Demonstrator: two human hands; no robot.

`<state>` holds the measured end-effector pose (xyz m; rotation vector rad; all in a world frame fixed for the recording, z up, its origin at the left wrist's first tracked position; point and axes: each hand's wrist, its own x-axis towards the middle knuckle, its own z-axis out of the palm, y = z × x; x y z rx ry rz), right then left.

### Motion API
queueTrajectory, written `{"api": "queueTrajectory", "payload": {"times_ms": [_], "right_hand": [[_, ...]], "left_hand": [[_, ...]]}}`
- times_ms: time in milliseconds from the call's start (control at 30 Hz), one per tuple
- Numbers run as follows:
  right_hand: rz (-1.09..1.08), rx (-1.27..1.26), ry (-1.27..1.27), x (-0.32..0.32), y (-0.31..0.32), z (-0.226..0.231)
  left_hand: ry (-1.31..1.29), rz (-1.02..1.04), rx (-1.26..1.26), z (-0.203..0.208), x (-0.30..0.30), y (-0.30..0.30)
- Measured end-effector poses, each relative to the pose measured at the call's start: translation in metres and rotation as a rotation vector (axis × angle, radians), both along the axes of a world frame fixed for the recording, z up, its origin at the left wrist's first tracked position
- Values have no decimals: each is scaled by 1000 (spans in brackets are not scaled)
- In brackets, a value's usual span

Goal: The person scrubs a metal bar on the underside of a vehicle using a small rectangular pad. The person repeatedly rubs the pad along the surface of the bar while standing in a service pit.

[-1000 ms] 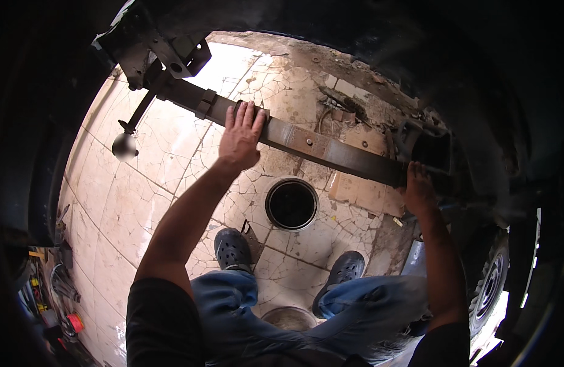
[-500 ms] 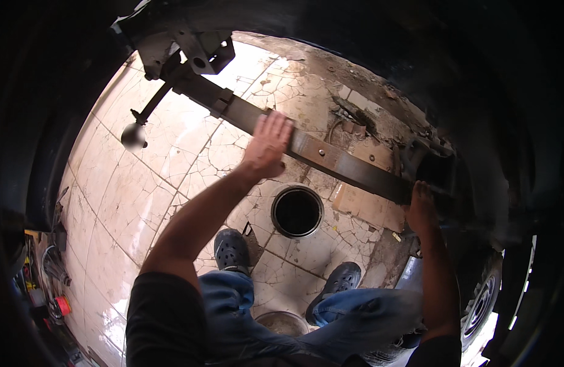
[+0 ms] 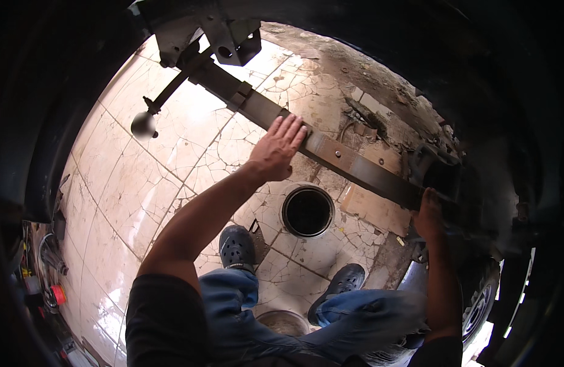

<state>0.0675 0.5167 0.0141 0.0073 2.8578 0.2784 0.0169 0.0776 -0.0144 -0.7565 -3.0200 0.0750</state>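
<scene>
**Q:** Leaf spring, then — where is it, and how are you holding it?

**A:** Head view: it runs as a long rusty steel bar slanting from the bracket at upper left down to the dark housing at right, hanging well above the floor. My left hand lies flat on its middle, fingers spread and open, pressing rather than clamping. My right hand is up at the lower end, touching it; shadow hides the fingers, so I cannot tell whether they close around it.

**Q:** What could go wrong?

**A:** My judgement: an open palm holds nothing. If the bar shifts at either mount, it could slide out and drop toward my shoes, which stand right beneath. Fingers near the housing could get pinched.

**Q:** And the surroundings?

**A:** Cracked pale tile floor, a round dark drain hole between my feet and the bar, grime toward the far edge. A wheel shows lower right, loose tools lower left, dark vehicle bodywork all around.
</scene>
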Motion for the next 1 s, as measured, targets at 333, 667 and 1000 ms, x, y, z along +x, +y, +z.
{"api": "queueTrajectory", "payload": {"times_ms": [333,667,1000], "right_hand": [[-13,32,-44,-1,-6,10],[32,41,-8,0,-1,6],[43,44,4,1,-1,3]], "left_hand": [[71,99,-9,6,-2,-24],[71,139,43,8,-18,-43],[84,129,-41,12,-25,-34]]}}
